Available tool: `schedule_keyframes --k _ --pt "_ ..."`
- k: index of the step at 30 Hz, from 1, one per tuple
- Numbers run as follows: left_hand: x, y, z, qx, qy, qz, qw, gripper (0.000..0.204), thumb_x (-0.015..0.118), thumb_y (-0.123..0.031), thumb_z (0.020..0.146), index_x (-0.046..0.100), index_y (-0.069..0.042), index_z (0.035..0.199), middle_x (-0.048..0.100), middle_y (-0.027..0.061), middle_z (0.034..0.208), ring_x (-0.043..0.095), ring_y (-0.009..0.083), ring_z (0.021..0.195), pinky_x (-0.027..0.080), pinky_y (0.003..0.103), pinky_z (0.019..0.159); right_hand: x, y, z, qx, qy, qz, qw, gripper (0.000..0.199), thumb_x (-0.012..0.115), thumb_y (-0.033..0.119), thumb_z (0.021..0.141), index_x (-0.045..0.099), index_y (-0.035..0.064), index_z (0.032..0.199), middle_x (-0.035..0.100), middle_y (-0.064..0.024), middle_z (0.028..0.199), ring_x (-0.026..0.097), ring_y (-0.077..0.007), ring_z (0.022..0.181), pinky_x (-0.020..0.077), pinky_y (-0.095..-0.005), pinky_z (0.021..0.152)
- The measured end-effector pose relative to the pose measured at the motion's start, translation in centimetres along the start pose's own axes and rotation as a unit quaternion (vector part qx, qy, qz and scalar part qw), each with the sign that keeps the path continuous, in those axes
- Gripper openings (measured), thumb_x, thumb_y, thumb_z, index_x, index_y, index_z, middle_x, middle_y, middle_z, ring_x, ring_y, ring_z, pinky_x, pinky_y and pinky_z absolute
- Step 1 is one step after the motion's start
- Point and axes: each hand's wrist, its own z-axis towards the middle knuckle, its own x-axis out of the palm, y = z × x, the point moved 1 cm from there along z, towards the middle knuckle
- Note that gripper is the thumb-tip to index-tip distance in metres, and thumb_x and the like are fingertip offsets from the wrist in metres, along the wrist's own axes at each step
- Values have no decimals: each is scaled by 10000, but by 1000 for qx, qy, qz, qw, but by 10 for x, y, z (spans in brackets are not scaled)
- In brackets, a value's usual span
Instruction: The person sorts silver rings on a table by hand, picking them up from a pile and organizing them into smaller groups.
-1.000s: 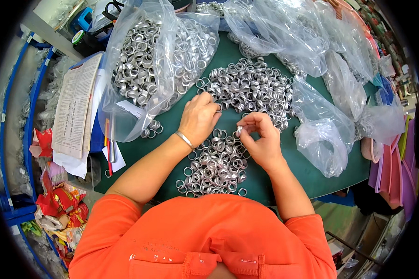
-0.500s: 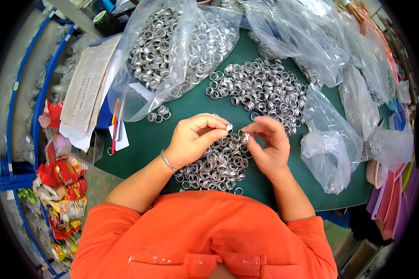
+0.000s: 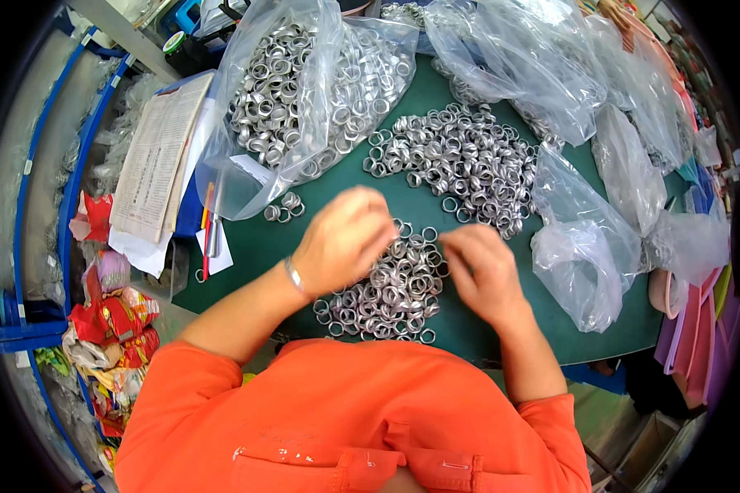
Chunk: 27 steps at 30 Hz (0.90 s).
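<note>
My left hand [image 3: 347, 238], a bracelet at its wrist, is over the upper left side of a near pile of silver metal rings [image 3: 399, 287]. Motion smears its fingers, so whether a ring is in them cannot be made out. My right hand [image 3: 483, 269] is at the pile's right side, with fingers curled in and thumb close to them. Anything inside those fingers is hidden. Beyond both hands a larger heap of rings [image 3: 469, 160] lies on the green table [image 3: 337, 185]. A few loose rings [image 3: 284, 208] lie to the left of my left hand.
Clear plastic bags of rings [image 3: 304, 90] stand at the back left, and more bags [image 3: 543, 66] at the back right. A crumpled plastic bag [image 3: 584, 255] lies right of my right hand. Papers [image 3: 160, 156] and pens [image 3: 207, 230] are at the left edge, beside blue shelving [image 3: 66, 197].
A ring was pinched in each hand half a second ago; neither ring shows in the fingers now. My left hand has turned back-up, and my right hand has lowered slightly and moved apart from it.
</note>
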Motion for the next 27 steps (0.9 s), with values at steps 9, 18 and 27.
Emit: schedule_keyframes --k 9,18,27 --pt "39 74 19 -155 17 57 986 320 711 -30 762 538 -20 1032 495 176 1004 571 388 916 487 441 796 38 -32 58 7 -18 -252 967 232 657 12 696 648 57 923 582 -77 911 556 -275 845 460 -388 719" --pt "33 80 7 -168 -41 -5 985 247 640 43 812 557 -26 1034 582 117 925 626 242 756 510 325 680 37 -40 63 42 -57 -150 986 176 649 -9 746 632 34 916 592 -98 879 592 -297 806 487 -383 691" --pt "22 31 2 -395 -20 -517 759 120 597 33 892 598 30 1012 666 93 897 672 144 734 550 245 627 28 -7 50 424 24 384 820 170 606 5 890 663 -20 1048 694 -69 842 640 -85 675 506 -208 572"
